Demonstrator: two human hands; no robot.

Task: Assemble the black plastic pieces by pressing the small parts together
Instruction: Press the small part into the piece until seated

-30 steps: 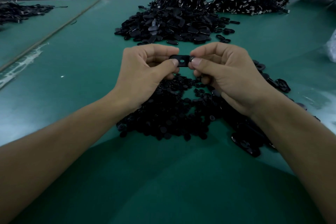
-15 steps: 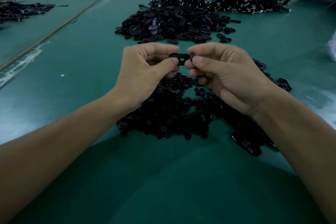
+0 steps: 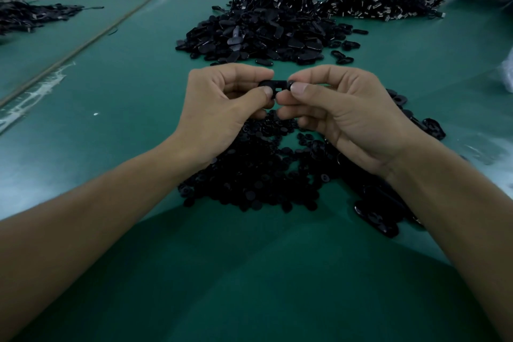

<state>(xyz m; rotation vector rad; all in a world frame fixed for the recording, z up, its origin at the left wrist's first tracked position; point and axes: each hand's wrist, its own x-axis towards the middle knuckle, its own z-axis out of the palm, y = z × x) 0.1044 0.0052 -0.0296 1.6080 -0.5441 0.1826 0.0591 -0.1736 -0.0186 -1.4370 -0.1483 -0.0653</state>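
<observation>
Lifted slightly, left hand [image 3: 222, 114] and right hand [image 3: 344, 116] pinch black piece [image 3: 276, 83].

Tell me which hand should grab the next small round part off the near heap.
Probably the left hand: it hangs directly above the small round parts, while the right hand sits over the bigger oval pieces. Both now pinch the black piece.

Small-parts heap [image 3: 258, 183] nearest on table [image 3: 138, 78], second heap [image 3: 249, 36] behind (cable pile [image 3: 388, 3] farther right)
</observation>
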